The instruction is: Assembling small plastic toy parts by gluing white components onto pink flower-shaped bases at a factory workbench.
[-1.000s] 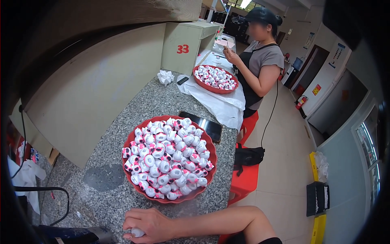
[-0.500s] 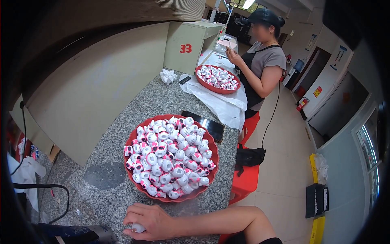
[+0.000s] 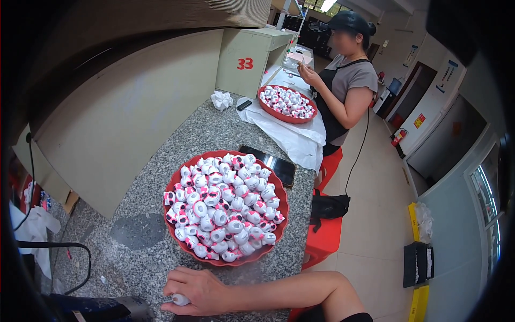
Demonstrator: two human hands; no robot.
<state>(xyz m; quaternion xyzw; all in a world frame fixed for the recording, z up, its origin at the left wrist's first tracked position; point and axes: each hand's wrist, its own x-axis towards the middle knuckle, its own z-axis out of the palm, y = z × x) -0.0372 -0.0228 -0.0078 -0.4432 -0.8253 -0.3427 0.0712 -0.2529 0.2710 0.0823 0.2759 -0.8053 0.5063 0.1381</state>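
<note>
My right hand [image 3: 197, 294] is near the bottom edge, above the speckled stone tabletop, its fingers curled round a small white rounded piece [image 3: 181, 299]. Most of that piece is covered by the fingers, so I cannot tell its exact kind. Just beyond the hand stands a red scalloped bowl [image 3: 283, 231], heaped with small white figurine heads [image 3: 220, 217] that have pink and black markings. Left of the hand lies a dark blue tool with a grey rounded end [image 3: 137, 309], partly cut off by the frame. My left hand is out of view.
A black phone [image 3: 281, 169] lies behind the bowl. Farther back are crumpled white paper [image 3: 221, 100], a white cloth [image 3: 300, 142] and a second red bowl [image 3: 287, 117], beside a standing co-worker [image 3: 348, 80]. A tan panel [image 3: 129, 118] borders the left; a black cable [image 3: 59, 245] curves below it.
My right hand and the white piece have shifted very slightly, and the piece sits at a slightly different angle. The bowls have not moved.
</note>
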